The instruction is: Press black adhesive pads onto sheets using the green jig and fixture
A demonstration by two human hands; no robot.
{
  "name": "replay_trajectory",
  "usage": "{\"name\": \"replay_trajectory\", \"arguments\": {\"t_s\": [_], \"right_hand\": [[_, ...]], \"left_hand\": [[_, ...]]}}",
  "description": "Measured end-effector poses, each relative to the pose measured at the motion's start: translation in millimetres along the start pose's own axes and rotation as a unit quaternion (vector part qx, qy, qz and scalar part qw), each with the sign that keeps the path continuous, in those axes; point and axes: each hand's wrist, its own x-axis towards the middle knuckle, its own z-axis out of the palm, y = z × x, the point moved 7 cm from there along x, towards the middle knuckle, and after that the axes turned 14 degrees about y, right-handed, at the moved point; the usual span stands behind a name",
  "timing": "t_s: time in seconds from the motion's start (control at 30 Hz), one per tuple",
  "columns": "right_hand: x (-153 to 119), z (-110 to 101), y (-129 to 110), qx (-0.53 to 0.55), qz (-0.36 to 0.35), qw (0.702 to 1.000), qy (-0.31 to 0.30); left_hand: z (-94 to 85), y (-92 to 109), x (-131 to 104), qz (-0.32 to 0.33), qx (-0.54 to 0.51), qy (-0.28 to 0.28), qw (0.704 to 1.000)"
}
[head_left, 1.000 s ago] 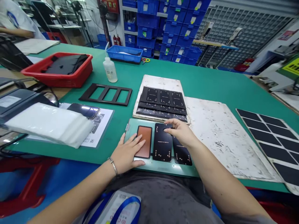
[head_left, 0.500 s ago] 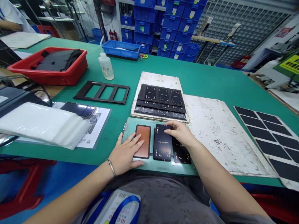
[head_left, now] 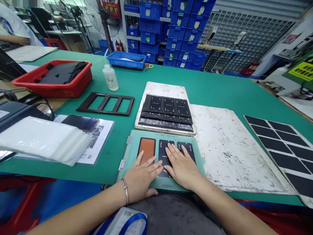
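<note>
A pale green hinged plate (head_left: 129, 156) lies at the table's front edge. Its left recess shows an orange-brown surface (head_left: 147, 148). Black rectangular panels with small copper dots fill the middle and right places: the middle panel (head_left: 162, 149) and the right panel (head_left: 189, 150). My left hand (head_left: 144, 176) rests with fingers spread over the brown surface, its fingertips reaching the middle panel. My right hand (head_left: 182, 166) lies flat, fingers extended, across the middle and right panels. Both palms face down and hide parts of the panels.
Behind the plate, several black sheets (head_left: 168, 114) sit on a white board (head_left: 166, 87). A black three-window frame (head_left: 105, 103), bottle (head_left: 111, 78), red bin (head_left: 80, 80) and phone (head_left: 80, 122) are leftward. A large white board (head_left: 220, 147) and black-patched sheet (head_left: 278, 143) lie right.
My right hand has released its pinch at the middle panel's top edge and now lies flat over the panels. The middle panel sits lower in the plate. My left hand has shifted slightly right.
</note>
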Motion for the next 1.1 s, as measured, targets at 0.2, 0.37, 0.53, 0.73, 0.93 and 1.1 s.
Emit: {"name": "replay_trajectory", "arguments": {"t_s": [0.2,0.37,0.53,0.73,0.93,1.1], "right_hand": [[11.4,-25.3,21.5,0.097,-0.006,0.995,-0.033],[-33.7,-38.9,100.5,0.045,0.155,0.986,0.051],[-102.5,-21.6,150.6,-0.058,0.249,0.966,0.028],[-122.7,-24.3,129.5,-0.048,0.195,0.98,0.001],[-123.4,-26.2,117.8,-0.026,0.229,0.972,-0.046],[-130.5,-27.7,126.0,-0.015,0.26,0.965,-0.036]], "left_hand": [[-10.7,1.9,16.3,-0.017,-0.022,-0.023,0.999],[-10.7,-9.3,7.8,-0.034,-0.025,-0.016,0.999],[-34.0,-42.3,27.7,-0.068,0.048,0.031,0.996],[-67.7,-126.1,104.2,-0.169,0.196,0.071,0.963],[-72.3,-177.6,140.3,-0.199,0.241,0.056,0.948],[-74.4,-188.0,145.5,-0.193,0.261,0.043,0.945]]}}
